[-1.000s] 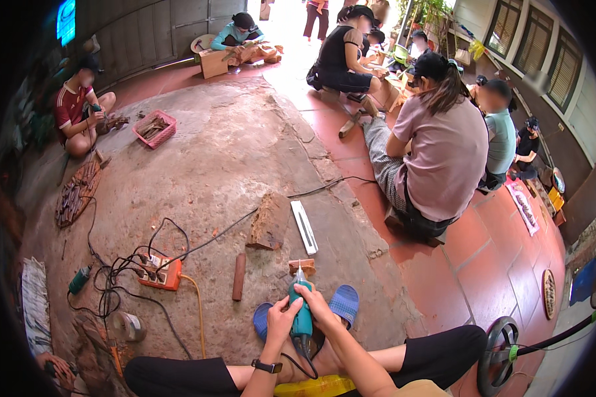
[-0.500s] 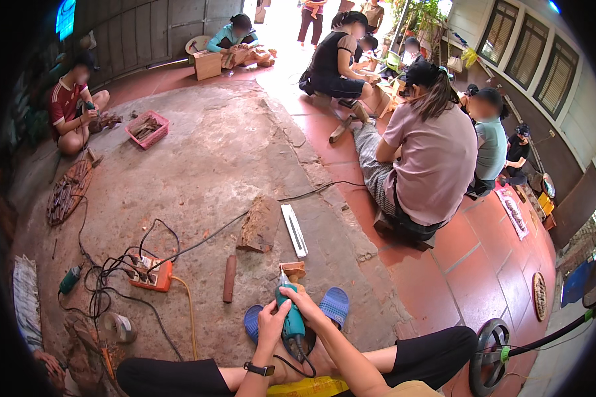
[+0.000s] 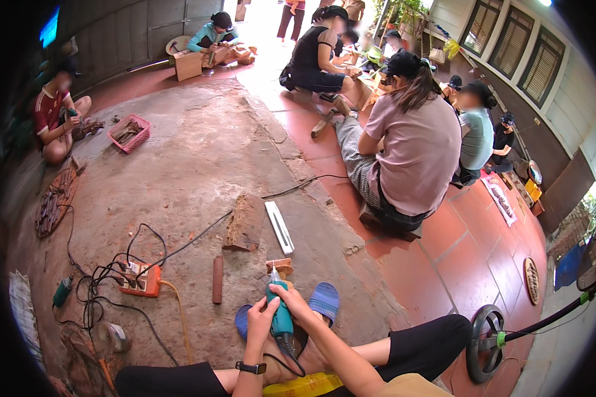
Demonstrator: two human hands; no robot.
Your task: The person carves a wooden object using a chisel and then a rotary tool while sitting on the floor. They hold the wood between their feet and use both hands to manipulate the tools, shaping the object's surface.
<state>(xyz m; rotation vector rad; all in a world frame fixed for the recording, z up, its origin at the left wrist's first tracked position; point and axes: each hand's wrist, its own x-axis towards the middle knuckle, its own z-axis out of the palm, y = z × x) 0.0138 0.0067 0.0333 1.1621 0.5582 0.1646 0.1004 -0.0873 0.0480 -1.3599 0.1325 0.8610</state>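
Note:
Between my feet, both of my hands grip a teal rotary tool (image 3: 282, 324) with a dark cord at its rear end. My left hand (image 3: 261, 319) closes on its left side, and my right hand (image 3: 291, 303) wraps over its front from the right. The thin metal bit points away from me and meets a small reddish-brown wood piece (image 3: 282, 265) on the ground; whether it touches the wood is too small to tell. Blue slippers (image 3: 325, 301) are on my feet, one on each side of the tool. Part of the wood piece is hidden behind my right hand.
Left of my feet lie a dark wooden stick (image 3: 217, 280) and an orange power strip (image 3: 140, 278) with tangled cords. Ahead are a rough wood block (image 3: 244, 223) and a white slotted strip (image 3: 279, 227). A person in pink (image 3: 417, 149) sits ahead right; a wheel (image 3: 485, 344) stands at right.
The whole scene has shifted slightly left in the picture as my head turned. Both hands keep their hold on the rotary tool, its bit still at the wood piece.

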